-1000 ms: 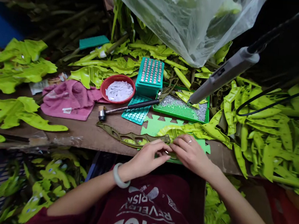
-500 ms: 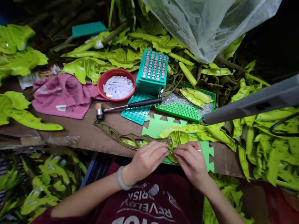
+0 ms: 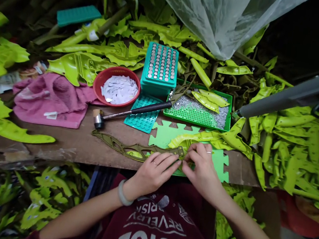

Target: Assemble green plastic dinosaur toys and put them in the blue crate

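A long olive-green openwork plastic piece lies over a lime-green plastic part at the front edge of the table. My left hand is closed over the near side of these pieces, fingers together and pressed down by their right end. Just right of it, my right hand pinches with bent fingers at that same end. Whatever is between its fingertips is hidden or too small to make out. Under the hands and pieces lies a green foam mat.
A hammer rests across a teal tray. Behind stand a red bowl of white pieces, a teal box topped with metal discs, and a green tray of small metal parts. Lime-green parts pile up right; a pink cloth lies left.
My right hand has risen slightly, its fingers now more bent together. My left fingers lie flatter over the pieces. The view has shifted a little; the pieces stay in place.
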The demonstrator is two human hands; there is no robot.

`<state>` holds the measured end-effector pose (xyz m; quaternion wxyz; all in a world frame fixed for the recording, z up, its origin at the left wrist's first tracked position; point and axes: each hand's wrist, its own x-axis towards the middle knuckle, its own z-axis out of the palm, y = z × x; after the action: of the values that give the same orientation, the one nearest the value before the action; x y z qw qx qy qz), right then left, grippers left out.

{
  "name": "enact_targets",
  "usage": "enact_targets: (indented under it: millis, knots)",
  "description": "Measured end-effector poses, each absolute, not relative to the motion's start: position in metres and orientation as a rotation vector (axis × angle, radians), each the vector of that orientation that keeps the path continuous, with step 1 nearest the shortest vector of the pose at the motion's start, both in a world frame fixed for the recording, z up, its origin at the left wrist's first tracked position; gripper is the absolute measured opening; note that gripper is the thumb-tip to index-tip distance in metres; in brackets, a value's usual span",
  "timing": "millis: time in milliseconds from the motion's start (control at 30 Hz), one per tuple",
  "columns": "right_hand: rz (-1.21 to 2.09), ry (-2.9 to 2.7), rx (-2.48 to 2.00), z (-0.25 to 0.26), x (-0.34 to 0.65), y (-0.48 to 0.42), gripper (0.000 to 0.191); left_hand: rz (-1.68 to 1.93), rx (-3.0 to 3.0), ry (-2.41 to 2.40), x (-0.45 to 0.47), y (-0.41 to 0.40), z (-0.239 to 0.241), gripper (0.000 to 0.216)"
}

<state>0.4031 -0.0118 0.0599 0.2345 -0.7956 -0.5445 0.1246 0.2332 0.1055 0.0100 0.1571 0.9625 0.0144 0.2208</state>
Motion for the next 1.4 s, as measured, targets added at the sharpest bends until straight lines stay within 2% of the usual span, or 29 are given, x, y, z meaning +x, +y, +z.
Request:
enact_targets:
  millis: [233, 633, 767, 1033, 1233, 1400]
  knots:
    - [0.512, -1.345, -2.147, 0.061, 0.404, -0.015, 0.014, 0.704, 2.671, 0.044, 0.234, 0.11, 0.011, 0.031]
    - [0.436, -1.555, -2.278, 0.065, 0.4, -0.005, 0.016, 0.608, 2.751, 0.038, 0.235, 0.108, 0.013, 0.03]
    - [0.445, -1.709, -2.21, 0.071, 0.413, -0.013, 0.007, 0.551, 2.839, -0.02, 0.24, 0.112, 0.024, 0.03]
    - [0.245, -1.938, -2.086, 0.076, 0.433, -0.041, 0.02, 0.516, 2.836, -0.238, 0.249, 0.134, 0.028, 0.028]
    - [0.091, -1.797, -2.058, 0.053, 0.407, -0.032, 0.007, 0.568, 2.773, -0.198, 0.245, 0.135, 0.02, 0.029]
    - [0.226, -1.669, -2.111, 0.051, 0.405, -0.029, 0.007, 0.613, 2.756, -0.177, 0.244, 0.133, 0.022, 0.029]
